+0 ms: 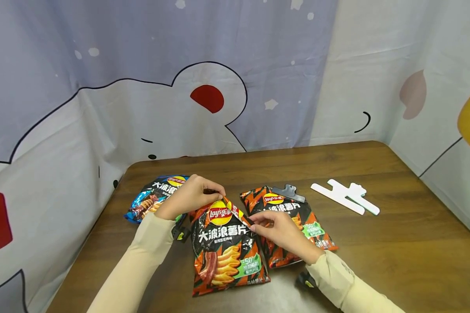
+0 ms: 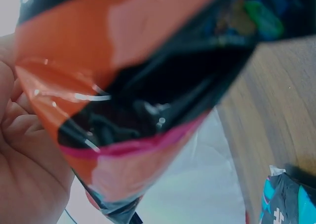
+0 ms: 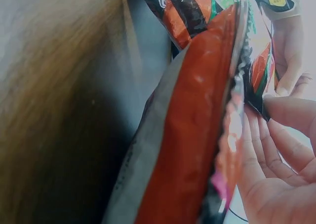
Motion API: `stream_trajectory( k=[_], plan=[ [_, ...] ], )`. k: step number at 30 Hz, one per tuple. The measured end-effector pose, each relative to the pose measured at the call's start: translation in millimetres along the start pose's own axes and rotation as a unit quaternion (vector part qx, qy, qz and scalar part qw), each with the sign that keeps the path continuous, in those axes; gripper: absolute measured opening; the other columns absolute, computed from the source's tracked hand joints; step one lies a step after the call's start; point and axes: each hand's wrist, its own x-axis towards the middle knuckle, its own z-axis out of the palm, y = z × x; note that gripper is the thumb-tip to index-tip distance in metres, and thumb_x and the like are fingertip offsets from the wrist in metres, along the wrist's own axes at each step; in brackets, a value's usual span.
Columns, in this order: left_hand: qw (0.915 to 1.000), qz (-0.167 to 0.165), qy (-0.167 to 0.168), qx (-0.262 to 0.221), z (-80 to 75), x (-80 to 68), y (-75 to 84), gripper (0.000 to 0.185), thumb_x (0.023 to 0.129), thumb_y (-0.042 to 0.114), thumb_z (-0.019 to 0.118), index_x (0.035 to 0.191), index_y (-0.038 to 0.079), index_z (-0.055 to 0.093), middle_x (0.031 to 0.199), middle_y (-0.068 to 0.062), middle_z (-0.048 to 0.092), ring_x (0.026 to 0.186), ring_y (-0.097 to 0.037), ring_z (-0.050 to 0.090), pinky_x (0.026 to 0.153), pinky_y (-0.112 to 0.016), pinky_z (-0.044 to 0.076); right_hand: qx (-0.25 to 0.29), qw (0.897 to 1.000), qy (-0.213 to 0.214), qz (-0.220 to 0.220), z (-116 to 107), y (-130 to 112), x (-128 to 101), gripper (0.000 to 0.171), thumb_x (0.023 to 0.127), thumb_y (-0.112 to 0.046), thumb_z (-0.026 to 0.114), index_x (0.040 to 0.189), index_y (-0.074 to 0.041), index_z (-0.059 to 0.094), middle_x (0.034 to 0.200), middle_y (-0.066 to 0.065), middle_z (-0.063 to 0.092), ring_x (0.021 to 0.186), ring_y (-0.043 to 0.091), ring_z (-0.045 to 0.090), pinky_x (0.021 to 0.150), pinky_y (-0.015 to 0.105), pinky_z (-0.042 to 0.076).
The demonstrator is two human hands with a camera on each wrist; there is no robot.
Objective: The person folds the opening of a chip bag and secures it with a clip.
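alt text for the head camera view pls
Two hands fold the top of an orange chip bag on a wooden table: left hand grips its top, right hand pinches its edge. Two more bags flank it.

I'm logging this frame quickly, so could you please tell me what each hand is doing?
Left hand: grips the top of the middle chip bag.
Right hand: pinches that bag's top corner.

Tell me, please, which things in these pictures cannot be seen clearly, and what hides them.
- Blue chip bag: head view, right part hidden behind the left hand.
- Right orange bag: head view, middle covered by the right hand.
- Grey clip: head view, too small to tell its grip.
- Middle orange bag: left wrist view, blurred and cut off by the edges; its print is unreadable.
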Motion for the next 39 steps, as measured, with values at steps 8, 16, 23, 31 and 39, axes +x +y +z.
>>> stream_trajectory(
  k=[8, 16, 23, 31, 39],
  plan=[
    [1.0, -0.006, 0.004, 0.001, 0.7, -0.9, 0.3, 0.012, 0.091, 0.012, 0.066, 0.095, 0.016, 0.076, 0.093, -0.001, 0.074, 0.066, -0.006, 0.059, 0.063, -0.023, 0.048, 0.04, 0.999, -0.017, -0.008, -9, 2, -3, 0.028, 0.09, -0.023, 0.069, 0.113, -0.008, 0.07, 0.1, 0.005, 0.071, 0.085, 0.015, 0.067, 0.073, 0.024, 0.054],
    [0.9999, -0.011, 0.001, -0.003, 0.9, -1.3, -0.5, 0.012, 0.091, 0.013, 0.066, 0.096, 0.016, 0.076, 0.095, -0.002, 0.074, 0.066, -0.006, 0.059, 0.063, -0.023, 0.048, 0.02, 0.999, -0.03, -0.009, -32, 5, -1, 0.033, 0.09, -0.023, 0.068, 0.118, -0.004, 0.067, 0.105, 0.01, 0.071, 0.079, 0.018, 0.069, 0.07, 0.028, 0.056],
    [0.9999, -0.009, 0.004, -0.004, 2.1, -1.9, -0.9, 0.011, 0.091, 0.014, 0.066, 0.095, 0.016, 0.076, 0.094, -0.001, 0.074, 0.068, -0.006, 0.06, 0.064, -0.024, 0.048, -0.066, 0.997, 0.01, -0.026, -63, 16, 4, 0.032, 0.09, -0.018, 0.067, 0.119, -0.005, 0.067, 0.113, 0.012, 0.069, 0.097, 0.022, 0.067, 0.083, 0.032, 0.054],
    [0.9999, -0.012, 0.003, -0.005, 3.3, -1.9, -1.9, 0.011, 0.09, 0.013, 0.067, 0.096, 0.015, 0.076, 0.092, 0.0, 0.073, 0.065, -0.007, 0.058, 0.061, -0.023, 0.048, -0.086, 0.996, 0.021, 0.032, -103, 36, 11, 0.036, 0.093, -0.025, 0.063, 0.121, -0.002, 0.065, 0.119, 0.017, 0.066, 0.105, 0.03, 0.065, 0.087, 0.04, 0.053],
    [0.9998, -0.02, 0.002, -0.006, 3.5, -3.6, -1.3, 0.011, 0.091, 0.013, 0.066, 0.096, 0.013, 0.076, 0.091, 0.0, 0.073, 0.062, -0.007, 0.055, 0.058, -0.022, 0.044, -0.169, 0.983, 0.038, 0.063, -136, 55, 12, 0.042, 0.095, -0.028, 0.06, 0.126, 0.001, 0.061, 0.123, 0.023, 0.062, 0.114, 0.043, 0.057, 0.095, 0.054, 0.045]
  ],
)
